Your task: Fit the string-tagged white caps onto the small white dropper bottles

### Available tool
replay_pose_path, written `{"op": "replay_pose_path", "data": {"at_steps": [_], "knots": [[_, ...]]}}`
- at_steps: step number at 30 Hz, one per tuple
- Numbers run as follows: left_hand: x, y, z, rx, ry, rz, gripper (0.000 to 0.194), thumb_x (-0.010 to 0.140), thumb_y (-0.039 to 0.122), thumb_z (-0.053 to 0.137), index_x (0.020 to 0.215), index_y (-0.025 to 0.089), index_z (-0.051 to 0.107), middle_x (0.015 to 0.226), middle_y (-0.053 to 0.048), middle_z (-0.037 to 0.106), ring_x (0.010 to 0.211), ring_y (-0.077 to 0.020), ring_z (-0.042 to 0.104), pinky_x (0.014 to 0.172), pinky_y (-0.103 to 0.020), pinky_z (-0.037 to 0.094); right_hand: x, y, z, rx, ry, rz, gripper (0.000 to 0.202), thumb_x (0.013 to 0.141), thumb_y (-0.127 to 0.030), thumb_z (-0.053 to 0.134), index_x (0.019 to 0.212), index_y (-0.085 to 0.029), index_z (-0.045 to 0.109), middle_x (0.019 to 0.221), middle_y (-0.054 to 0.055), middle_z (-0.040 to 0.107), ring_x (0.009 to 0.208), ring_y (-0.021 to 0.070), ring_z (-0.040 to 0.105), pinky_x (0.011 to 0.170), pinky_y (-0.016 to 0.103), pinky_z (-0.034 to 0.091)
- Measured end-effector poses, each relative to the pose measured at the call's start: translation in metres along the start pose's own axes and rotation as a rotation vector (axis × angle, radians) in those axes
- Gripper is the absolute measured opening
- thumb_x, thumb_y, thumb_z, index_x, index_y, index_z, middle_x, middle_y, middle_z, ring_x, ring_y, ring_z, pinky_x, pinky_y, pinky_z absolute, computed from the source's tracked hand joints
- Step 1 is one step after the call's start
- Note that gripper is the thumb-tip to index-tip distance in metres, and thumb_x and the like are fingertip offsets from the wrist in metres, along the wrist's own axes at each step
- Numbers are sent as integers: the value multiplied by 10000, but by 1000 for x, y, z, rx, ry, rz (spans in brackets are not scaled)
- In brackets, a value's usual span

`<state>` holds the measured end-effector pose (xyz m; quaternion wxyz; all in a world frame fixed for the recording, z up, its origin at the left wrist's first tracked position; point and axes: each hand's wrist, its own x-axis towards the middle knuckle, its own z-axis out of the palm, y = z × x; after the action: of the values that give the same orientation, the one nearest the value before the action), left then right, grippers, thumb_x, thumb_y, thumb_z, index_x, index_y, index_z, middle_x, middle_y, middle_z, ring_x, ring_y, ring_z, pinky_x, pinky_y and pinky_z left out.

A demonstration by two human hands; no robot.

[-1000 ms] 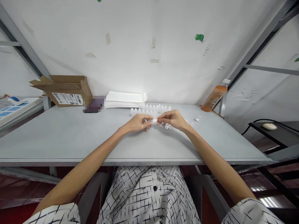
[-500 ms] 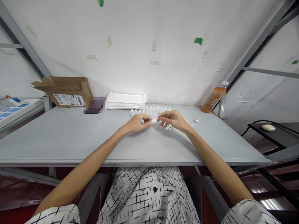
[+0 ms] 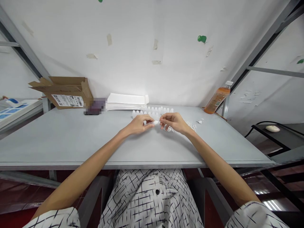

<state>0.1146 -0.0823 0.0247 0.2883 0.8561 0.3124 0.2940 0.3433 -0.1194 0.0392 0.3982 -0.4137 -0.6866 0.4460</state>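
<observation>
My left hand (image 3: 139, 124) is closed in a pinch on a small white piece (image 3: 156, 123) with a narrowing tip that points right. My right hand (image 3: 175, 122) has its thumb and forefinger pinched at that tip; whatever is between them is too small to make out. Just behind the hands, rows of small translucent white pieces with rounded tops (image 3: 163, 110) stand on the table, partly covered by my fingers. Under and beside my right hand lies a loose heap of little white parts (image 3: 169, 128), partly hidden by the fingers.
On the grey table (image 3: 71, 139), an open cardboard box (image 3: 68, 91) and a dark blurred object (image 3: 95, 107) stand at the left. White flat sheets or boxes (image 3: 127, 102) are stacked by the wall. An orange bottle (image 3: 217, 99) leans at the right, beyond a small white scrap (image 3: 199, 122).
The view has shifted slightly. My hands keep nearly the same place and the same pinch on the small white piece; the right fingers sit marginally closer to its tip.
</observation>
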Motion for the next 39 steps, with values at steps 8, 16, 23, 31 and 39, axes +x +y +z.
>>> {"op": "replay_pose_path", "data": {"at_steps": [8,16,23,31,39], "knots": [[-3,0,-28,59,132,23,318,798,450,695,955,184,771,947,-68,748,775,-160,604,666,-274,444,-3,-7,-2,-37,58,-51,398,857,-540,692,948,-153,712,939,96,701,649,169,705,508,273,545],[-24,-32,-96,25,619,-131,422,685,523,785,842,136,726,852,-71,711,779,-171,640,681,-261,507,-4,-13,-13,-90,169,-41,521,818,-666,672,861,-149,716,893,103,697,639,173,700,515,276,547],[-38,-78,-104,87,587,-333,511,566,562,802,858,155,702,794,-74,722,731,-217,660,658,-305,516,-2,-4,-13,-247,194,-53,439,873,-590,641,835,-157,704,881,96,715,640,171,700,519,270,540],[-31,-94,-83,137,470,-377,294,602,423,731,745,181,647,765,-46,723,758,-239,688,780,-348,514,-3,-1,-15,-344,201,-78,339,906,-471,604,812,-157,690,844,88,718,633,180,702,533,286,553],[-31,-102,-85,209,464,-377,340,619,483,703,750,191,591,818,-65,719,803,-260,694,791,-360,494,-2,-1,-15,-435,205,-121,275,922,-370,563,799,-155,682,810,82,720,621,179,708,539,278,530]]}}
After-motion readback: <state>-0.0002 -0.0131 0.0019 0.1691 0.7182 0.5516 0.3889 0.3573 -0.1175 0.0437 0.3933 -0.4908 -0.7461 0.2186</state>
